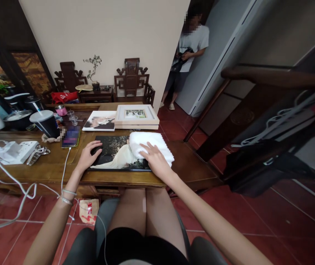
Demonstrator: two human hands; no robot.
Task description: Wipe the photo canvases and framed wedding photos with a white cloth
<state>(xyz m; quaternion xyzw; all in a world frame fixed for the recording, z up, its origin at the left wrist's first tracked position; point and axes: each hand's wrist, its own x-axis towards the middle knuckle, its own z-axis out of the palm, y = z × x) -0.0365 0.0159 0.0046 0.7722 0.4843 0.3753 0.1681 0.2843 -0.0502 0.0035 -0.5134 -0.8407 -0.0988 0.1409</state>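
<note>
A dark glossy photo panel [113, 147] with a pale gown pictured on it lies flat near the front edge of the wooden table. My left hand [89, 154] rests at the panel's left edge, fingers apart and gripping nothing. Over the panel's right part lies a folded white towel [152, 141], hiding some of the picture. My right hand [154, 158] presses down on the towel, fingers spread across its lower side. Just behind the panel are a white-bordered photo print [99, 125] and stacked pale picture frames [137, 123].
Left of the panel are a charging phone [71, 137], a lidded cup [45, 123] and a power strip [22, 151] with loose white cables. A paper bag [88, 210] stands on the floor. At the back, a person [192, 48] stands near the doorway. Wooden chairs [132, 79] line the wall.
</note>
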